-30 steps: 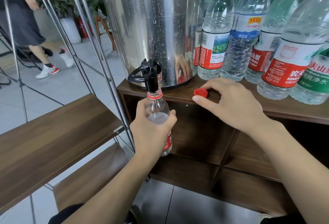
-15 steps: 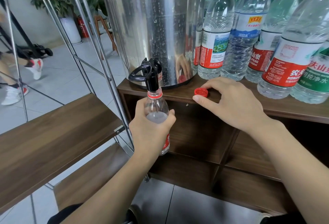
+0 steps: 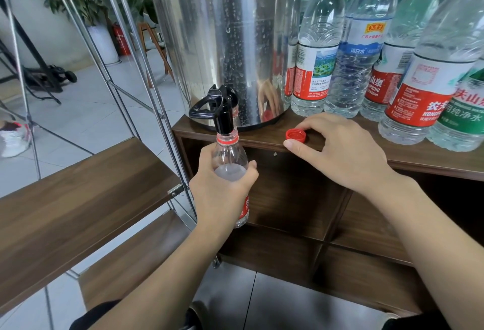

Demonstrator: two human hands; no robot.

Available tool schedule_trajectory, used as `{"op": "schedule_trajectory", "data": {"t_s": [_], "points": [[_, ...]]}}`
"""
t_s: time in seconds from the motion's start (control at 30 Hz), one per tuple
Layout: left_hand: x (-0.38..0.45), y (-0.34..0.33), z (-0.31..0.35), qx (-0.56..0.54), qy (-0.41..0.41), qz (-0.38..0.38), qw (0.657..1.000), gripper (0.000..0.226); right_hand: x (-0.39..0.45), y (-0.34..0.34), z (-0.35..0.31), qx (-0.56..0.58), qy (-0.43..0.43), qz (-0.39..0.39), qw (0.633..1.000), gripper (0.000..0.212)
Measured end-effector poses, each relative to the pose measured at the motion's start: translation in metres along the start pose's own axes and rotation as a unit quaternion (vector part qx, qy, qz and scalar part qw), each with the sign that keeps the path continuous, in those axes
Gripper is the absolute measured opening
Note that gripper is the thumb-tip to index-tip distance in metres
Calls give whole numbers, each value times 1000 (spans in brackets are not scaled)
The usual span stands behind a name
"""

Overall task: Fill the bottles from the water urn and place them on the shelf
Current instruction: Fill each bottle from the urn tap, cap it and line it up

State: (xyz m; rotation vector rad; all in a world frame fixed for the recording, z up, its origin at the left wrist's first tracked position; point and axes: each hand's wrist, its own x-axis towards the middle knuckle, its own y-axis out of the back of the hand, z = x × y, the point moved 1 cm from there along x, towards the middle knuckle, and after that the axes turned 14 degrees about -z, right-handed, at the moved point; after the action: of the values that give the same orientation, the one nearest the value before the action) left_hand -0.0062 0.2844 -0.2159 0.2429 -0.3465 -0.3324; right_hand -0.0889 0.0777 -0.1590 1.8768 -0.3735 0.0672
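Bottle [image 3: 230, 162], clear ribbed plastic w/ red neck ring, upright in my left hand [image 3: 222, 191], fingers wrapped round its shoulder; mouth sits right under black plastic tap [image 3: 222, 115] of shiny steel water urn [image 3: 225, 41], droplets on its wall. Water lvl near bottle shoulder. Right hand [image 3: 337, 154] rests on dark wood-grain bench [image 3: 262, 138], fingers curled over round red cap [image 3: 296, 135], thumb at bench edge. Filled bottles [image 3: 392, 67] stand in a row beside urn. Wood-plank shelf [image 3: 78, 193] w/ chrome frame off left.
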Motion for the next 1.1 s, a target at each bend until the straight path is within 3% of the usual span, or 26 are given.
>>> {"op": "schedule_trajectory", "data": {"t_s": [1.1], "points": [[0, -1, 1, -18, -2, -3, 1000, 49, 1, 0, 3, 1, 15, -5, 1000, 50]]}}
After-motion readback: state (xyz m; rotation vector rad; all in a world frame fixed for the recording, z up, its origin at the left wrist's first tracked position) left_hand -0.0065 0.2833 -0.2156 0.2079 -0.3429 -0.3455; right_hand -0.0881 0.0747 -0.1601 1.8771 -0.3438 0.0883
